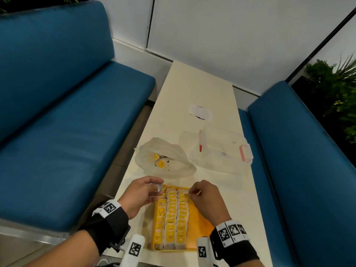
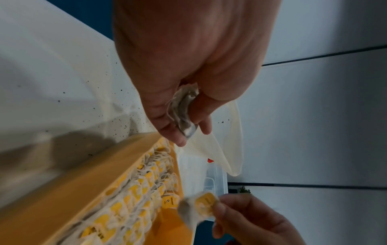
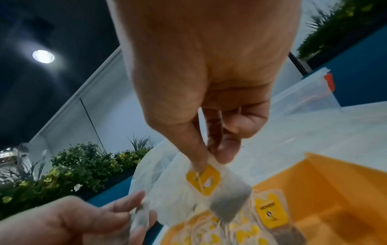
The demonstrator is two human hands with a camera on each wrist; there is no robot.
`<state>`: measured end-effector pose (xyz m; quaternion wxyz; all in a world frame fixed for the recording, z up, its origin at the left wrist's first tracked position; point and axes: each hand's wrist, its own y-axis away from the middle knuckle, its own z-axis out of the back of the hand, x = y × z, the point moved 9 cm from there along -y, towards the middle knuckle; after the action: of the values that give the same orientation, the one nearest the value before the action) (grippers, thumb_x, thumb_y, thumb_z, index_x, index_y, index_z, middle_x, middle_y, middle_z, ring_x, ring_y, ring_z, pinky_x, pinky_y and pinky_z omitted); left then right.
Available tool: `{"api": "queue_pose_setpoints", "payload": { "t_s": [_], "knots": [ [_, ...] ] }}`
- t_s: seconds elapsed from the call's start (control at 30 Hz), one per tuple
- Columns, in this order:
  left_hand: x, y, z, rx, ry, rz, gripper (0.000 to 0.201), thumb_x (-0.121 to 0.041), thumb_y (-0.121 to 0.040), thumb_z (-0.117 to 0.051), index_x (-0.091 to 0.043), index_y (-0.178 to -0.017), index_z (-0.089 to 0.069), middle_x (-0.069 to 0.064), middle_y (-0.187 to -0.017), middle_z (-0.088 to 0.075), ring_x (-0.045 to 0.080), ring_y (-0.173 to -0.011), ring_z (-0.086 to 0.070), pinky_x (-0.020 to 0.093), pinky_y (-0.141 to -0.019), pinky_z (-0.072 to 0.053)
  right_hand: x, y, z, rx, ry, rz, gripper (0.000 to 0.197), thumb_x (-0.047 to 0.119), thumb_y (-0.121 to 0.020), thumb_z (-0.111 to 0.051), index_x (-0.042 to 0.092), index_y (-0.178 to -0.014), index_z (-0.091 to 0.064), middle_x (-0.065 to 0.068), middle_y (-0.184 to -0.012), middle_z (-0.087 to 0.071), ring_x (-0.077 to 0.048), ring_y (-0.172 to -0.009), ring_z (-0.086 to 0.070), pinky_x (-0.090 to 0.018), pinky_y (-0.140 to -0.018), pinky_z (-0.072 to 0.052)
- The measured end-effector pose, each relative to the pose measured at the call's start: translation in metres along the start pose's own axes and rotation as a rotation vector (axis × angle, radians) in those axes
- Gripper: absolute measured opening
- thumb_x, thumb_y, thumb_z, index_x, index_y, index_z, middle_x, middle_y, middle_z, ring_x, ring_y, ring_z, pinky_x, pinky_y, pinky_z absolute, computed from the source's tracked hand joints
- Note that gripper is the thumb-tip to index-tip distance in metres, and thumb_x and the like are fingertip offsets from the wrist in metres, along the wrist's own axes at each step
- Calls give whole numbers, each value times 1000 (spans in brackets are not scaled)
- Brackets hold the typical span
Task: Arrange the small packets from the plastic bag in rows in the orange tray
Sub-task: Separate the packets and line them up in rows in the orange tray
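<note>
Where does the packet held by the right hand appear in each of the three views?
Head: packet in the right hand, only a yellow sliver at the fingertips, mid-frame.
Left wrist: same packet, bottom centre, beside the orange tray.
Right wrist: packet hanging from the fingers, lower centre.
Shared landmark: the orange tray.

The long cream table (image 1: 194, 89) carries the orange tray (image 1: 200, 226) at its near edge, a plastic bag (image 1: 173, 151) beyond, a clear lidded box (image 1: 221, 149) toward its right edge.
</note>
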<state>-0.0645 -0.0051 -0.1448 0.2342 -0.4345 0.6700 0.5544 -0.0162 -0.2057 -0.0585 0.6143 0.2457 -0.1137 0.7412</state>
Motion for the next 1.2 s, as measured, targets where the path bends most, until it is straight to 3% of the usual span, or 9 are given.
{"api": "queue_pose_setpoints", "payload": {
  "t_s": [0.1, 0.17, 0.3, 0.43, 0.6, 0.83, 1.03, 1.13, 1.2],
  "knots": [
    [-6, 2, -6, 7, -125, -45, 32, 5, -100, -48, -7, -99, -78, 10, -98, -76, 18, -80, -69, 23, -59, -54, -8, 0, 8, -8, -125, -31, 17, 11, -80, -73, 25, -72, -68, 8, -83, -66, 0, -74, -59, -12, -68, -45],
    [-10, 2, -13, 21, -206, -78, 34, 5, -99, -49, -10, -95, -79, 6, -95, -76, 16, -78, -67, 24, -61, -53, -8, -1, 13, -2, -201, -39, 16, 10, -79, -76, 23, -73, -70, 8, -80, -68, 3, -70, -59, -10, -63, -43],
    [-19, 2, -29, 85, -309, -196, 17, -7, -88, -75, -21, -97, -81, -5, -105, -74, 14, -97, -70, 29, -77, -59, -6, -2, 5, 80, -272, -51, 14, 12, -81, -76, 23, -74, -70, 9, -70, -69, -6, -65, -64, -13, -59, -43],
    [-25, 2, -47, 161, -505, -324, 30, -29, -70, -93, -30, -97, -81, -7, -106, -68, 5, -101, -67, 29, -91, -57, 0, 1, -1, 125, -418, -41, 6, 6, -85, -71, 9, -80, -70, 1, -64, -68, -9, -55, -63, -15, -56, -43],
    [-26, -4, -48, 77, -584, -400, 10, -27, -74, -89, -23, -80, -82, -1, -94, -68, 13, -89, -67, 41, -86, -55, -6, 3, -9, 96, -588, -101, 3, 2, -87, -69, 3, -85, -67, -2, -68, -66, -13, -54, -63, -23, -48, -42],
    [-31, -9, -52, 74, -623, -426, 11, -31, -74, -89, -24, -80, -82, -7, -94, -67, 5, -91, -66, 29, -85, -54, -19, 8, -22, 67, -760, -197, 1, -3, -85, -68, -3, -86, -68, -23, -70, -67, -21, -52, -56, -28, -49, -43],
    [-27, -19, -7, -75, -730, -341, 19, -46, -76, -86, -29, -72, -80, -11, -90, -69, 1, -91, -66, 19, -76, -48, -73, 10, -10, -48, -557, -349, 13, -9, -88, -60, 2, -81, -64, -13, -64, -69, -13, -51, -62, -27, -50, -50],
    [-12, -23, 14, -112, -797, -244, 22, -46, -74, -87, -27, -66, -79, -11, -77, -74, 1, -76, -68, 21, -68, -51, -93, 9, -22, -21, -388, -397, 20, -4, -84, -62, 15, -77, -63, -6, -64, -70, -25, -65, -70, -41, -63, -58],
    [0, -27, 14, -66, -835, -182, 25, -47, -71, -89, -25, -65, -80, -9, -71, -75, 3, -70, -70, 26, -68, -56, -94, 7, -32, 1, -313, -407, 15, 3, -78, -64, 18, -75, -64, -4, -68, -71, -26, -71, -70, -41, -67, -59]
  ]
}}
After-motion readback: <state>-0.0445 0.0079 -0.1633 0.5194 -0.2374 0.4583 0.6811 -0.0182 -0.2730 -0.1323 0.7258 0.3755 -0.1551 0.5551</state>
